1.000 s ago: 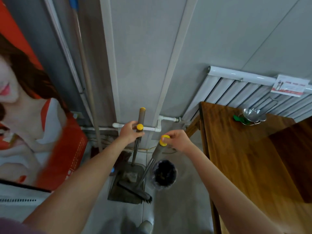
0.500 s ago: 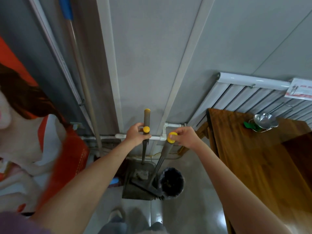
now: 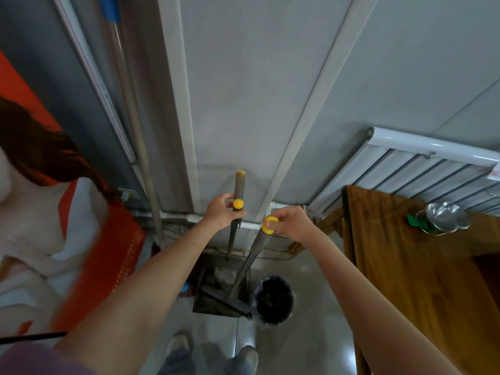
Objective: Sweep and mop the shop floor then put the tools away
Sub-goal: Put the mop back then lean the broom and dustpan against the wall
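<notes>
Left hand [image 3: 223,213] grips the dustpan handle [image 3: 238,196]; right hand [image 3: 288,223] pinches the broom handle [image 3: 261,239]'s yellow cap. Dustpan [image 3: 216,293] touches the black bin [image 3: 273,299], table [image 3: 405,266] edge near.

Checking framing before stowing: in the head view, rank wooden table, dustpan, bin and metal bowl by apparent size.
1. wooden table
2. dustpan, partly hidden by the broom
3. bin, close to the dustpan in apparent size
4. metal bowl

Orange poster [image 3: 89,266] with printed figure at 9 o'clock, blurred. White radiator [image 3: 422,169] on grey wall [image 3: 270,77] at 2 o'clock. Wooden table [image 3: 422,280] at 3 to 4 o'clock, touching or just beside radiator. Steel bowl [image 3: 446,217] on table's far corner, green item [image 3: 416,222] just beside it. Black-lined bin [image 3: 273,300] on floor near centre.
</notes>
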`<state>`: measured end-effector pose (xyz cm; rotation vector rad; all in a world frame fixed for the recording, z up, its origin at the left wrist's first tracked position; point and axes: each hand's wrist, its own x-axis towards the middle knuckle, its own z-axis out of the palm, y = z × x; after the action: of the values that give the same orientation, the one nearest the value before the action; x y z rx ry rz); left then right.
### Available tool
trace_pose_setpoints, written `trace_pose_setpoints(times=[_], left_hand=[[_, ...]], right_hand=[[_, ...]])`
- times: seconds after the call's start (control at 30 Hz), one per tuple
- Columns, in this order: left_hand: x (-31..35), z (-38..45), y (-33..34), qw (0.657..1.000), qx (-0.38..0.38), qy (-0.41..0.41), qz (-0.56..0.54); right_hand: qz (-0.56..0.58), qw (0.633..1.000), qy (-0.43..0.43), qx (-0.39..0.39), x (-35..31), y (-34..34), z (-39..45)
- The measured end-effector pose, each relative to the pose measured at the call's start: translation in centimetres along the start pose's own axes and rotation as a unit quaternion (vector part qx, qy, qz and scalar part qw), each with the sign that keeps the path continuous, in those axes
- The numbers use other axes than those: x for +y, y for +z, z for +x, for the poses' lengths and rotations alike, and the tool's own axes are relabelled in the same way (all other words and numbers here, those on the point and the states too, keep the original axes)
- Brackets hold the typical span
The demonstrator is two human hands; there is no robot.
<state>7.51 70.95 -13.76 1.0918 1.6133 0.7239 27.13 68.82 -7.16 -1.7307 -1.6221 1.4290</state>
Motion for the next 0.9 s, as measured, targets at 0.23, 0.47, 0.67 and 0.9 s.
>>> trace_pose_setpoints(times=[0.23,0.47,0.67,0.9], left_hand=[[0.7,1.4,0.4,1.0,-0.007,-0.003,0.014],[0.8,1.8,0.8,0.999,-0.021,-0.009,0.031],[0.1,1.6,-0.6,0.995,-0.06,-0.033,0.077],[-0.9,0.6,-2.6,0.996,-0.031,-0.055,0.059]], right_hand=[[-0.065,0.994,0.031,0.083,-0.6,-0.9,1.3],[-0.094,0.987,0.038,0.121,-0.8,-1.2,2.3],[-0.111,0.99,0.015,0.089,-0.9,-1.0,2.4],[-0.108,0.994,-0.002,0.031,-1.7,-1.4,1.8]])
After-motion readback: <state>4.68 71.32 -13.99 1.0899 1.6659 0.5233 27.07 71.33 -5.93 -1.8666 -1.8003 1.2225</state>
